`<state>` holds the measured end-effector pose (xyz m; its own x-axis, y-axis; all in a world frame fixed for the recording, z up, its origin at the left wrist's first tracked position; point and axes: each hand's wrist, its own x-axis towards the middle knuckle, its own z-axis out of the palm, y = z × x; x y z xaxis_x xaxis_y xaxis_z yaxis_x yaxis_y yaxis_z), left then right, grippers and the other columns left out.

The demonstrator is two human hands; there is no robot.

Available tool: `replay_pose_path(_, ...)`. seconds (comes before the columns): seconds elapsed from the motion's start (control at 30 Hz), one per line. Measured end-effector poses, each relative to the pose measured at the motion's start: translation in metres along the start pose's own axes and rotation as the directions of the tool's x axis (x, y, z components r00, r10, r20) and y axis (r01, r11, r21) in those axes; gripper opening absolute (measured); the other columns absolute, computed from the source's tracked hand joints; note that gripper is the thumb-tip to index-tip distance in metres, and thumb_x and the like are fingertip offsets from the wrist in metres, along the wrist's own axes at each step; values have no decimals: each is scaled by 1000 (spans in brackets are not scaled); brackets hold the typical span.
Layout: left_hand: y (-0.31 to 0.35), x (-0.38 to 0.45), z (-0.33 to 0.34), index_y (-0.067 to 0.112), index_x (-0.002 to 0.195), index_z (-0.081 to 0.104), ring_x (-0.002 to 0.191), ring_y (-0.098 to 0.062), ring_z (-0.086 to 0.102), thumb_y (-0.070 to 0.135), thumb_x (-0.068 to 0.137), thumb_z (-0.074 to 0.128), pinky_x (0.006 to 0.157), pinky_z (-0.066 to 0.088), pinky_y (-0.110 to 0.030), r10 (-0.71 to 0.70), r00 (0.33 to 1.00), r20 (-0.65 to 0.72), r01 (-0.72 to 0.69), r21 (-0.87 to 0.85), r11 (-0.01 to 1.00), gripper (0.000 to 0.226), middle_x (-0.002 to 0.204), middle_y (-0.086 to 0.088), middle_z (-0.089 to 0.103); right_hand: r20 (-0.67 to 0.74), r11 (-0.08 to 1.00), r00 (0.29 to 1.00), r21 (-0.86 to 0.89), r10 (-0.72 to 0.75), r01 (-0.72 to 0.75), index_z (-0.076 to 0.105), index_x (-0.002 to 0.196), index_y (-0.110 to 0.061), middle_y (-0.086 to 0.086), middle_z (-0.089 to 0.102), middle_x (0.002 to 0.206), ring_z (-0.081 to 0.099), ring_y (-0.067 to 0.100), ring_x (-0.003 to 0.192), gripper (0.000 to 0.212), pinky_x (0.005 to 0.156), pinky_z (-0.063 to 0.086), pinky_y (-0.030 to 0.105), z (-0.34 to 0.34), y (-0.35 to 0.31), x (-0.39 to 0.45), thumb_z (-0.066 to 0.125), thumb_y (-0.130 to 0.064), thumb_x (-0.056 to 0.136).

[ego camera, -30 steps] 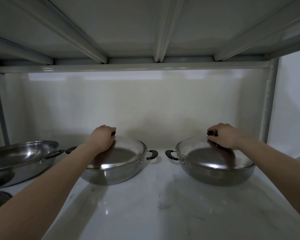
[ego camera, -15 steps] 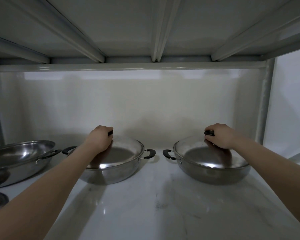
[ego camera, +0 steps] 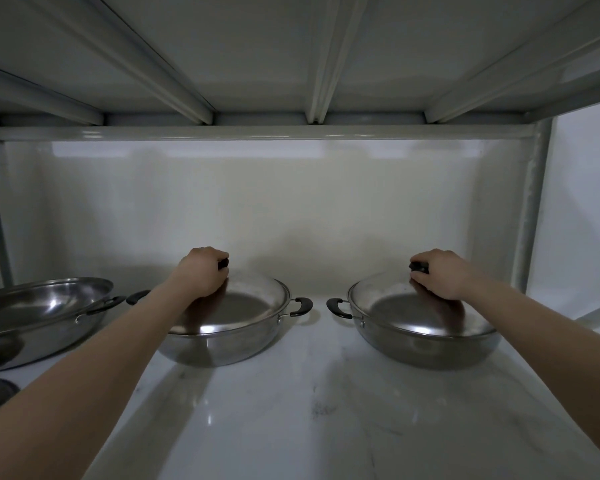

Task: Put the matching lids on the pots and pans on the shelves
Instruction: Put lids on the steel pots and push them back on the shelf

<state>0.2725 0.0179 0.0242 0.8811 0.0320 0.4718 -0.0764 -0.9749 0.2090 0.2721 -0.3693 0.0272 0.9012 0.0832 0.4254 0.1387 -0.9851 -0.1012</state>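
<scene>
Each hand, left hand (ego camera: 201,277) and right hand (ego camera: 439,273), grips a domed steel lid's black knob.

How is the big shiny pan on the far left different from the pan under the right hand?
The far-left pan has no lid, so its shiny inside shows; the right pan is covered by a lid. No hand touches the far-left pan, while the right hand grips the right pan's lid knob. The far-left pan looks wider and sits tilted; the right pan sits level. Both are steel with dark handles.
</scene>
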Motion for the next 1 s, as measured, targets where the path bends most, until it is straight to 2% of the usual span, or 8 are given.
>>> replay_pose_path(0.07, 3, 0, -6, 10, 83, 55, 94, -31, 56, 15, 90, 47, 77, 44, -32, -25, 999, 38, 26, -39, 999, 12, 99, -18, 65, 10, 1000, 1000, -14, 2, -2, 62, 117, -5, 15, 61, 122, 54, 32, 110, 31, 86, 41, 31, -2, -1, 0, 48, -23, 95)
replay_pose_path(0.2, 6, -4, -17, 15, 129, 56, 123, -28, 49, 22, 92, 51, 98, 41, -32, -65, 997, 52, 64, 14, 998, 39, 137, -9, 53, 21, 998, 1000, -54, 10, -9, 62, 113, -7, 13, 61, 120, 54, 31, 108, 29, 80, 40, 29, -4, -3, -1, 47, -24, 95)
replay_pose_path(0.37, 5, -5, -19, 5, 101, 66, 99, -30, 54, 18, 88, 52, 79, 46, -32, -34, 998, 52, 31, 51, 998, 23, 107, -14, 64, 40, 998, 999, -53, 24, -22, 61, 116, -8, 13, 60, 123, 54, 31, 111, 31, 86, 42, 30, -4, -3, 0, 47, -25, 95)
replay_pose_path(0.47, 5, -7, -18, 10, 71, 55, 80, -26, 46, 14, 87, 49, 66, 37, -26, -41, 998, 55, 39, 26, 999, 18, 76, -8, 54, 45, 998, 999, -52, 24, -22, 60, 118, -9, 13, 59, 125, 53, 31, 112, 31, 88, 41, 30, -5, -4, 0, 47, -25, 95)
replay_pose_path(0.57, 4, -7, -16, 14, 64, 45, 76, -26, 45, 13, 87, 49, 64, 35, -25, -38, 998, 41, 37, 13, 999, 23, 70, -5, 50, 43, 999, 999, -47, 27, -25, 60, 118, -9, 12, 59, 125, 53, 30, 112, 31, 86, 41, 29, -4, -3, 1, 48, -25, 95)
replay_pose_path(0.77, 3, -8, -14, 3, 101, 63, 103, -32, 55, 19, 90, 50, 81, 46, -34, -36, 999, 24, 35, 35, 999, 24, 110, -16, 65, 47, 996, 998, -84, 35, -31, 60, 116, -10, 12, 60, 123, 53, 30, 110, 30, 83, 39, 29, -4, -4, 0, 47, -27, 95)
replay_pose_path(0.87, 5, -12, -20, 16, 136, 49, 130, -27, 43, 27, 91, 52, 102, 38, -33, -58, 998, 38, 56, 50, 997, 46, 139, -10, 51, 18, 979, 996, -185, 84, -80, 53, 126, -16, 10, 56, 129, 48, 31, 118, 41, 96, 42, 35, -9, -10, -2, 45, -39, 93)
replay_pose_path(1.0, 7, -23, -37, 22, 140, 43, 129, -27, 44, 36, 91, 51, 103, 37, -32, -27, 1000, 0, 27, 43, 999, 52, 139, -11, 49, 39, 996, 999, -92, 18, -14, 36, 143, -20, 10, 43, 143, 38, 30, 131, 59, 106, 37, 37, -25, -42, -14, 52, -41, 90)
